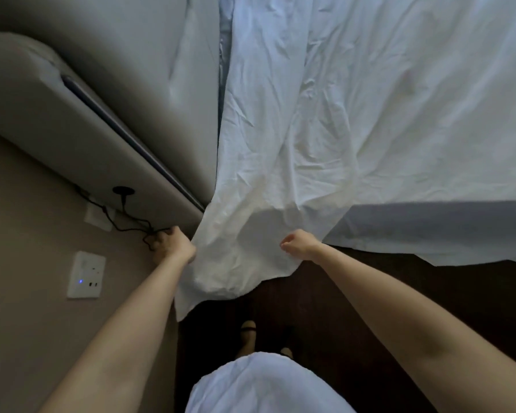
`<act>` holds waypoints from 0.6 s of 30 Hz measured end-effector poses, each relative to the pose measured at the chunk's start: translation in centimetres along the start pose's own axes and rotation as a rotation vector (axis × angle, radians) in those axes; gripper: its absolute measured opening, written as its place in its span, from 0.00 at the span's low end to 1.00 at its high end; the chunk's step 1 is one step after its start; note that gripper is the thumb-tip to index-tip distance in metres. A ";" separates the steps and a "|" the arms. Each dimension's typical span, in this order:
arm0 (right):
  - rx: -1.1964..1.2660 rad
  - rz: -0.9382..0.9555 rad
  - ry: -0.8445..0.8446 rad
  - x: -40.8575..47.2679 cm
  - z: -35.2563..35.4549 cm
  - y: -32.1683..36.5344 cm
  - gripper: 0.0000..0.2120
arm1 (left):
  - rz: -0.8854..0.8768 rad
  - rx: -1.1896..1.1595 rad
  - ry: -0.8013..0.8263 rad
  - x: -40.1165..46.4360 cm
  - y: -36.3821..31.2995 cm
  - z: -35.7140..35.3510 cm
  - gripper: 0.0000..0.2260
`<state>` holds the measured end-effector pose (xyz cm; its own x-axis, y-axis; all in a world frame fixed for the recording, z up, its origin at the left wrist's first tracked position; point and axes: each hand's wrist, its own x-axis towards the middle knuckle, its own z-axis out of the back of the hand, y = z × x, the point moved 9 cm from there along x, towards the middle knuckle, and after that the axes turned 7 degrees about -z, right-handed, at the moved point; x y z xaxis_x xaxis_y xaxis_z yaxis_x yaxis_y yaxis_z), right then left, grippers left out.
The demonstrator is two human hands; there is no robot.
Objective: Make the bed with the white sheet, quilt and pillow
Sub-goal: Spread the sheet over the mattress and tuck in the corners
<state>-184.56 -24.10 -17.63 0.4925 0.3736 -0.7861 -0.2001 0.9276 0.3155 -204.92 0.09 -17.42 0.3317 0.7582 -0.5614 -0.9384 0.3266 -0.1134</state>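
Both fists, left hand (173,244) and right hand (298,242), gripping sheet (280,162) corner, spread wrinkled over bed; tucking, quilt, pillow left.

Wall socket (86,274) with blue light; black cable (125,216) above; dark floor (340,323).
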 end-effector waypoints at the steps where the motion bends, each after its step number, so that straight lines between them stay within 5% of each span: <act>1: 0.002 0.003 -0.008 -0.1 0.6 0.0 0.15 | -0.037 0.008 0.044 0.0 -1.4 -0.3 0.25; 10: 0.211 -0.040 -0.130 -2.4 9.7 -5.5 0.16 | -0.492 -0.155 0.255 -2.8 -22.2 0.0 0.21; 18: 0.428 -0.111 -0.320 -4.9 24.3 -22.0 0.18 | -0.847 -0.140 0.344 -11.8 -47.2 -2.5 0.14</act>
<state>-162.00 -46.32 -7.79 0.7376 0.1929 -0.6471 0.1976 0.8547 0.4800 -164.83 -25.70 -7.49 0.8865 0.0804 -0.4556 -0.4059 0.6077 -0.6826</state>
